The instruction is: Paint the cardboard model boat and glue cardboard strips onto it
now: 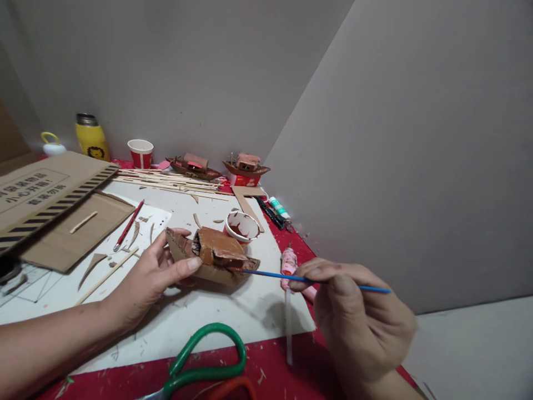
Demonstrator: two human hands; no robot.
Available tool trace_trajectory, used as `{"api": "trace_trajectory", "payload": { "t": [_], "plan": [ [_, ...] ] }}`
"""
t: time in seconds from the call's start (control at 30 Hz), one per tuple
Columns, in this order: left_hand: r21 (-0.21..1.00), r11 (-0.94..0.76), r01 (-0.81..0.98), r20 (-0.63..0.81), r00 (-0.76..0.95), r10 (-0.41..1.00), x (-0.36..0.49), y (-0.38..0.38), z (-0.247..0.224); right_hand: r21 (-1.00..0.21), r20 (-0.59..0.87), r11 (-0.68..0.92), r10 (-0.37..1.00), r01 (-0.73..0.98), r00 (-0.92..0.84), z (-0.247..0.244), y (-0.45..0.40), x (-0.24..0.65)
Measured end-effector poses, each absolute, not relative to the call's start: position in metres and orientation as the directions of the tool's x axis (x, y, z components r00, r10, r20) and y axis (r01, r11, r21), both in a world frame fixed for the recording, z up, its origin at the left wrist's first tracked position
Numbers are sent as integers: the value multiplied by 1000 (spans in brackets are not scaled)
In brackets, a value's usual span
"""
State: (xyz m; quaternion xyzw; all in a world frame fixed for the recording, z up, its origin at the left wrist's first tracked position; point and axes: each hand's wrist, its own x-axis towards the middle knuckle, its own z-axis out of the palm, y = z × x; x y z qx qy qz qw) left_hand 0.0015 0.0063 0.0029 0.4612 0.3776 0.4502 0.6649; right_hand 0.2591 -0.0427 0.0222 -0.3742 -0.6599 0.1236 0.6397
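Left hand (pixel 156 269) is clamping the left end of the brown model boat (pixel 221 247) between thumb and fingers, apparently for steadiness, leaving cabin and right end accessible; the boat is sitting mid-view over the white sheet (pixel 260 303), contact unclear; the paint cup (pixel 249 240) is standing just behind it, presumably for easy reach; the blue brush (pixel 275 275) is pointing leftward, tip meeting the boat's right part; right hand (pixel 366 314) is pinching its shaft, fingers curled, likely for fine control.

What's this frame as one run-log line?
left hand: holds boat | right hand: holds brush, tip at boat | cup: beyond boat | scissors: foreground
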Motion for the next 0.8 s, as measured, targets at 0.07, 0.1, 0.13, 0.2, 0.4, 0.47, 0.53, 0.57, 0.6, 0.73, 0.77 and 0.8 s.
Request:
{"api": "trace_trajectory", "payload": {
  "t": [0.07, 0.1, 0.13, 0.2, 0.4, 0.47, 0.53, 0.57, 0.6, 0.73, 0.77, 0.8],
  "plan": [
    [953, 173, -249, -88, 316, 944, 1, 6, 2, -667, 738, 698, 668, 259, 98, 24, -41, 255],
    [953, 173, -249, -88, 318, 944, 1, 6, 2, -683, 726, 694, 679, 229, 107, 24, -41, 254],
    [953, 172, -249, -87, 320, 943, 1, 5, 2, -699, 712, 683, 691, 212, 125, 24, -40, 253],
    [952, 173, -252, -84, 325, 942, 2, 5, 2, -724, 689, 662, 706, 196, 162, 25, -38, 253],
    [948, 185, -260, -94, 325, 941, 1, 4, 2, -714, 700, 670, 674, 204, 237, 29, -35, 254],
    [942, 208, -265, -113, 333, 936, 1, 5, 1, -737, 675, 633, 693, 235, 252, 28, -35, 255],
    [933, 239, -268, -140, 343, 929, 1, 6, 0, -757, 653, 602, 711, 254, 261, 28, -34, 258],
    [929, 252, -270, -151, 344, 927, 1, 6, 0, -761, 649, 598, 713, 251, 266, 28, -34, 259],
    [926, 260, -275, -159, 342, 926, 1, 7, 0, -757, 653, 606, 706, 243, 273, 28, -34, 259],
    [914, 280, -295, -177, 333, 926, 2, 8, 0, -718, 691, 662, 638, 217, 341, 35, -31, 258],
    [912, 283, -295, -180, 333, 926, 1, 8, 0, -704, 703, 676, 616, 220, 355, 36, -31, 257],
    [912, 285, -295, -182, 333, 925, 1, 8, 0, -690, 714, 689, 598, 223, 363, 37, -31, 256]
  ]
}}
